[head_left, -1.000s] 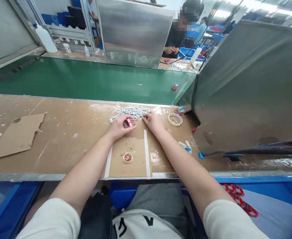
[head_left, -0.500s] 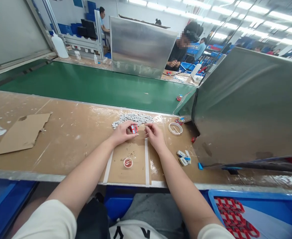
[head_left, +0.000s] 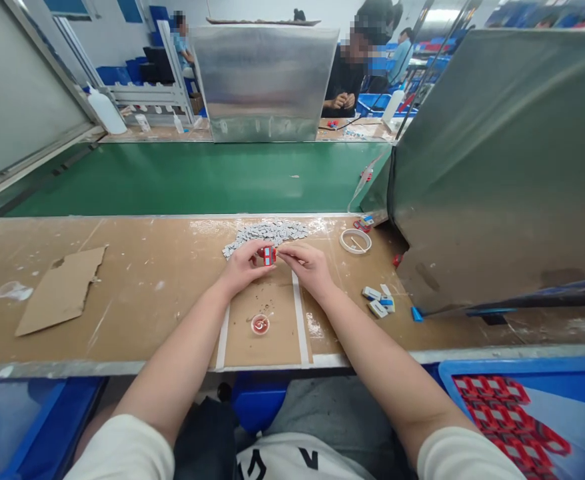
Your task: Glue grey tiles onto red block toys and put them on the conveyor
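My left hand pinches a small red block with a blue window just above the brown worktop. My right hand meets it from the right, its fingertips closed at the block's side; whether a small grey piece sits between them is too small to tell. Right behind both hands lies a heap of several small grey pieces. A little red dish rests on the taped-off square nearer to me.
A white ring-shaped lid and several small white-blue parts lie to the right. A torn cardboard piece lies at left. Beyond runs a green conveyor belt. A metal screen walls the right. A blue bin of red frames sits lower right. A person works opposite.
My right hand left the grey heap and came back to the red block in my left hand. Both hands lifted slightly towards me, and my head view shifted.
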A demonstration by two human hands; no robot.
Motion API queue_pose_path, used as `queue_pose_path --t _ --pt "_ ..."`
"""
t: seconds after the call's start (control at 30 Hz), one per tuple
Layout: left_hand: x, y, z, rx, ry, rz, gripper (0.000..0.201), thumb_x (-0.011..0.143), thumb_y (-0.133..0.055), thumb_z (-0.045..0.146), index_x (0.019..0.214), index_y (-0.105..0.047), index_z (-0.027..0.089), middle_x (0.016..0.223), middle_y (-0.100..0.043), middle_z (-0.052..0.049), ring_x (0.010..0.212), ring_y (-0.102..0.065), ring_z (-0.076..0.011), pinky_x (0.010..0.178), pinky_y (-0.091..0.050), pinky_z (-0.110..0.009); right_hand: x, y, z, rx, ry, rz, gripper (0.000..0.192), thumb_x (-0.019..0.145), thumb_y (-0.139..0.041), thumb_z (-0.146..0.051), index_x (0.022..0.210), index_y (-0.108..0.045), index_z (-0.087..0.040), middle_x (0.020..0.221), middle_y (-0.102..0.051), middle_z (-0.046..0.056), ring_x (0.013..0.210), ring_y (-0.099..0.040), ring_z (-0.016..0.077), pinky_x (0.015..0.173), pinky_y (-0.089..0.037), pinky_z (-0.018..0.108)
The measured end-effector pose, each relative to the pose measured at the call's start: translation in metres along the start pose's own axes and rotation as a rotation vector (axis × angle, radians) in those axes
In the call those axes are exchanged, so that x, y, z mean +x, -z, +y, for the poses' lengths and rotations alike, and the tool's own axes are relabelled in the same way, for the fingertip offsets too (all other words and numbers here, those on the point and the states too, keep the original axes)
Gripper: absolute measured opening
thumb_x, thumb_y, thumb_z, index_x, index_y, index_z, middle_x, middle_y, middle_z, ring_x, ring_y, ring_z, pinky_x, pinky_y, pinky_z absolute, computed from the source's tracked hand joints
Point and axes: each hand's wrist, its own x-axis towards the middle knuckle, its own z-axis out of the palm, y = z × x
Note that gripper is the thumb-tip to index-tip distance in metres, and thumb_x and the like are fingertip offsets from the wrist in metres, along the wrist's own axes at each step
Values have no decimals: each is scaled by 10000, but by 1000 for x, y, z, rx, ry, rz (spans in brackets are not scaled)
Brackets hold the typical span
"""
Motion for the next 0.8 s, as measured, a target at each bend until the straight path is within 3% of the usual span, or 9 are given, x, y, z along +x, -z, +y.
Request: queue_pose_path --t 0.27,0.5,0.63,0.8 --pt "0 0 2 10 45 17 459 899 -869 415 1313 -754 252 1174 -764 -90 937 -708 -214 725 -590 -308 0 -10 5 53 -132 5 152 999 -757 -372 1011 -823 -236 986 -828 68 888 -771 196 798 -656 331" --pt "-1 -1 2 -31 91 23 471 871 -887 476 1278 -782 263 1161 -776 -81 858 -710 -190 679 -588 -290 -2 -10 2 70 -64 -7 130 1007 -735 -330 956 -813 -239 1020 -791 83 986 -749 213 779 -635 333" --pt "-1 -2 2 -58 131 36 506 850 -901 507 1269 -785 249 1170 -780 -86 860 -730 -193 685 -611 -297 -2 -8 0 6 -11 -33 181 1054 -661 -319 1015 -829 -264 1062 -785 91 1021 -748 227 858 -644 384" --pt "-1 -4 3 -90 137 57 536 840 -910 529 1271 -784 238 1179 -788 -98 882 -753 -205 704 -635 -309 -2 -10 -6 26 -78 7 172 1048 -672 -360 1027 -806 -254 1047 -790 82 941 -750 209 798 -655 360"
